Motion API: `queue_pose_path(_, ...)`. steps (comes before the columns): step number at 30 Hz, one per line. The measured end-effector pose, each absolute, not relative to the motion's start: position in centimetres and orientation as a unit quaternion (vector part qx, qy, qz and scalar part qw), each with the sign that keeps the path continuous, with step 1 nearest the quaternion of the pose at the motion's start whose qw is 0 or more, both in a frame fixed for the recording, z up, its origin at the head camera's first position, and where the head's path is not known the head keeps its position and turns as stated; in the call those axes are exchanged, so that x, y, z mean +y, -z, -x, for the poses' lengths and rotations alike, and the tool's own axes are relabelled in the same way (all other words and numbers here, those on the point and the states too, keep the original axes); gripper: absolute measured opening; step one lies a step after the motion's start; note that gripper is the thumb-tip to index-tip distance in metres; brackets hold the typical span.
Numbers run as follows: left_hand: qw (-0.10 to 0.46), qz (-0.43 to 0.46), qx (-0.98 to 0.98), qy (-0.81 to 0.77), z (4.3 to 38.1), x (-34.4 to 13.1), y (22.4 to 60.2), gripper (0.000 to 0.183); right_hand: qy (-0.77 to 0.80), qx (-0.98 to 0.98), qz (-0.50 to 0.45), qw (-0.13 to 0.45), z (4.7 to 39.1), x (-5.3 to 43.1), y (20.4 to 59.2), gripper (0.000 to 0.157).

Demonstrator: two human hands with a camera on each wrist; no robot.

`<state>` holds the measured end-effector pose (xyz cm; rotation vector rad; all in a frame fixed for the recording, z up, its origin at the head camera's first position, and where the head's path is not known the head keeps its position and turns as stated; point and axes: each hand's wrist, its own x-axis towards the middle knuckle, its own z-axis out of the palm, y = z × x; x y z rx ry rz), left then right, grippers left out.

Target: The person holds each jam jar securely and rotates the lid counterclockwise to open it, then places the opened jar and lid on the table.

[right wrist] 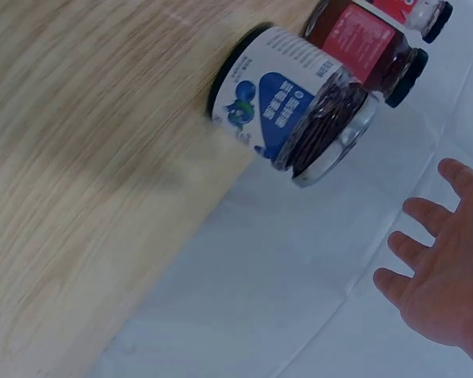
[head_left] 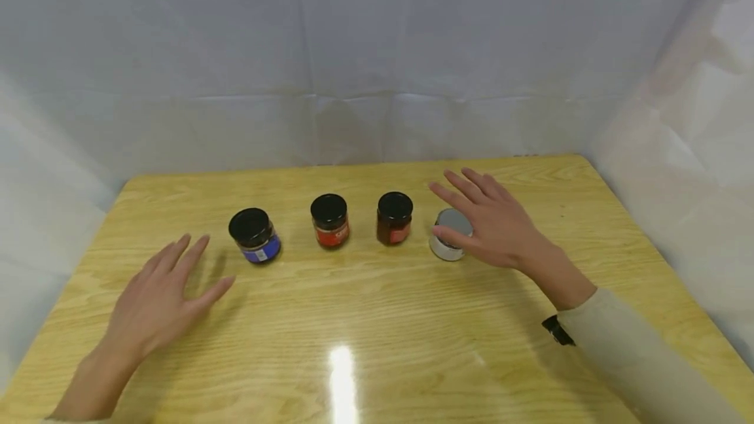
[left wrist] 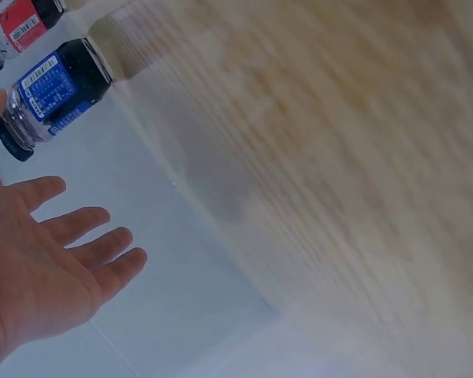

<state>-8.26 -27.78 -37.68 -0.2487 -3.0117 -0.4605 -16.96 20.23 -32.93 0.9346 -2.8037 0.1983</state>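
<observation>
Several lidded jars stand upright in a loose row across the wooden table. Leftmost is a jar with a black lid and blue label; my left hand hovers beside it, fingers spread and holding nothing. Toward the middle are a black-lidded jar with a red label and a dark jar with a pinkish-red label. At the right end is a jar with a silver-grey lid and a white label with blueberries. My right hand is over its right side in the head view, fingers extended, partly covering it.
The wooden table reaches back to a white sheet hung behind it. Another white sheet hangs along the right side. A black band shows at the right sleeve's cuff.
</observation>
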Motion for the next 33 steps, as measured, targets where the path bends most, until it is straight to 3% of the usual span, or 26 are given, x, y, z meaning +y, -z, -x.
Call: queue_pose_path(33,0.015,0.064,-0.978,0.196,9.1,-26.7,37.0,0.084,-0.038,-0.925,-0.374,0.054,18.2,10.5,32.4,0.073)
